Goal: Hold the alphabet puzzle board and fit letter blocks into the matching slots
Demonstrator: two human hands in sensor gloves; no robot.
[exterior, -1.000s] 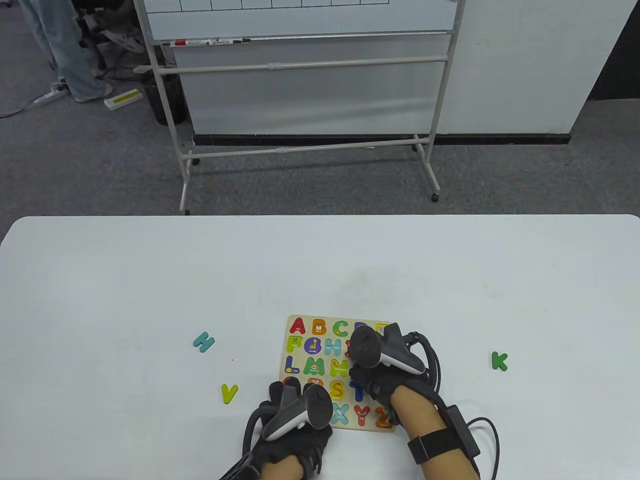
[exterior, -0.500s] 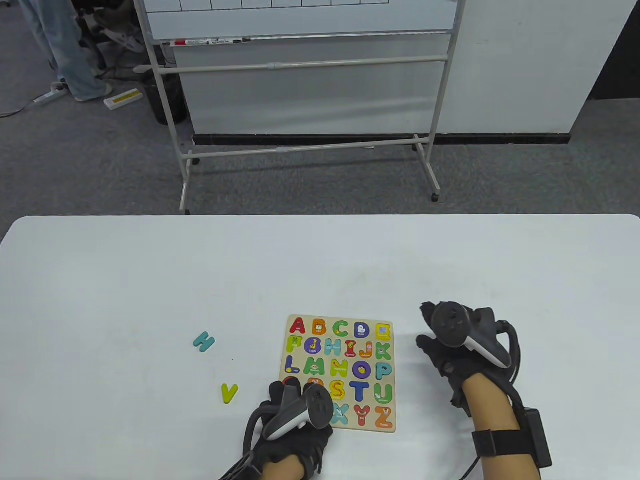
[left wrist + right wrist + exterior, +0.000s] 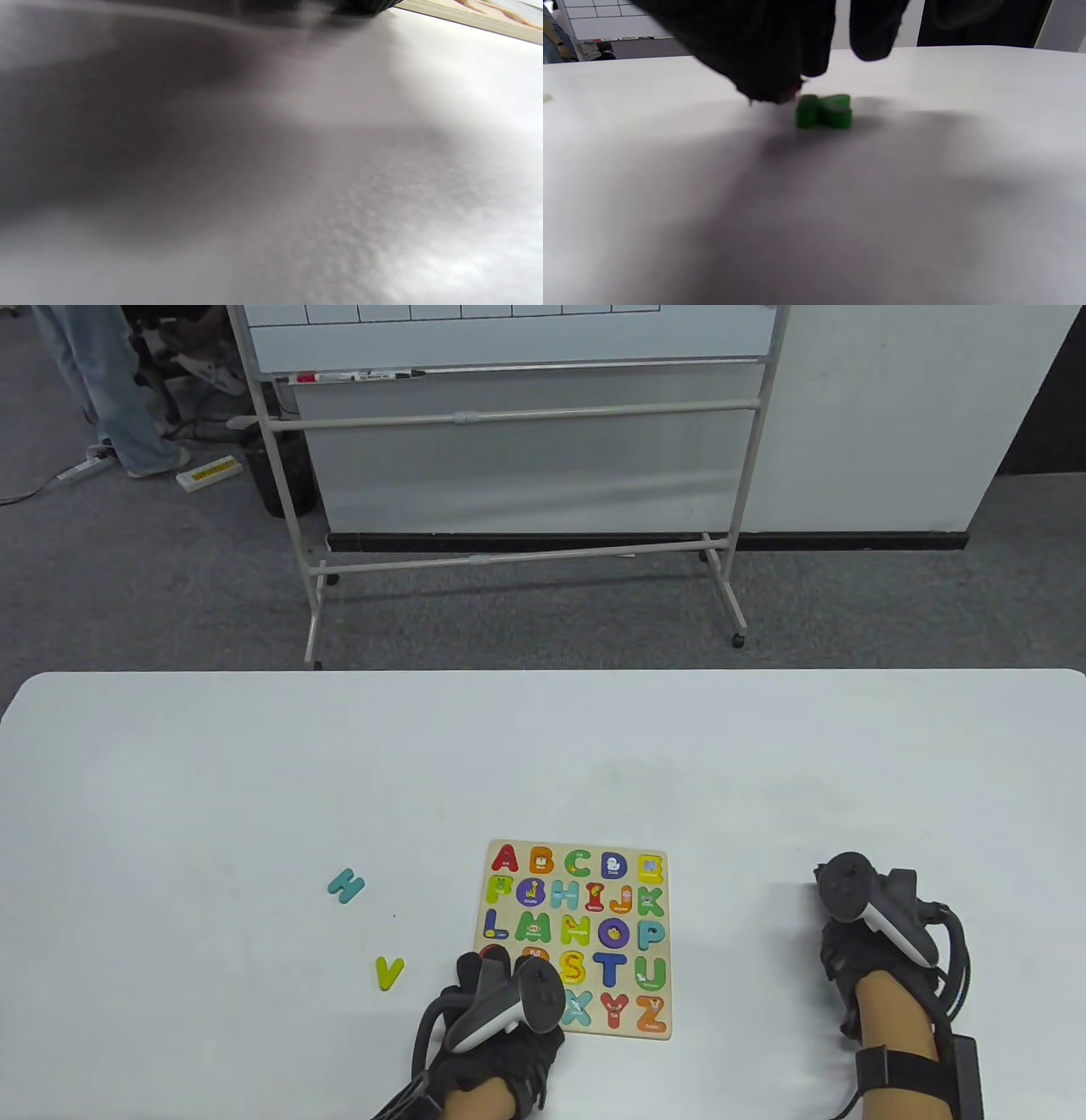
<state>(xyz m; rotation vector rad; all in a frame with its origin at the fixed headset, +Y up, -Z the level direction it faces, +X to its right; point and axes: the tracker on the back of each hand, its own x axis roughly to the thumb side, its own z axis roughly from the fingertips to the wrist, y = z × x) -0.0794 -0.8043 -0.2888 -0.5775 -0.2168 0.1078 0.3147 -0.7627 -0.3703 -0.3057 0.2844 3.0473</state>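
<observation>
Moved: right hand [image 3: 857, 933] has swung from board [image 3: 579, 937] out over the K [image 3: 824, 111]; fingers apart, not yet gripping.
Left hand [image 3: 501, 1010]: rests on board corner; finger pose cannot be told.
Left: H [image 3: 345, 886], V [image 3: 389, 972], K loose.

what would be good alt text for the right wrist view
A small green letter block lies flat on a white table, with black gloved fingers hanging from the top edge just to its left, close to it or touching it. A whiteboard shows at the far upper left.
</observation>
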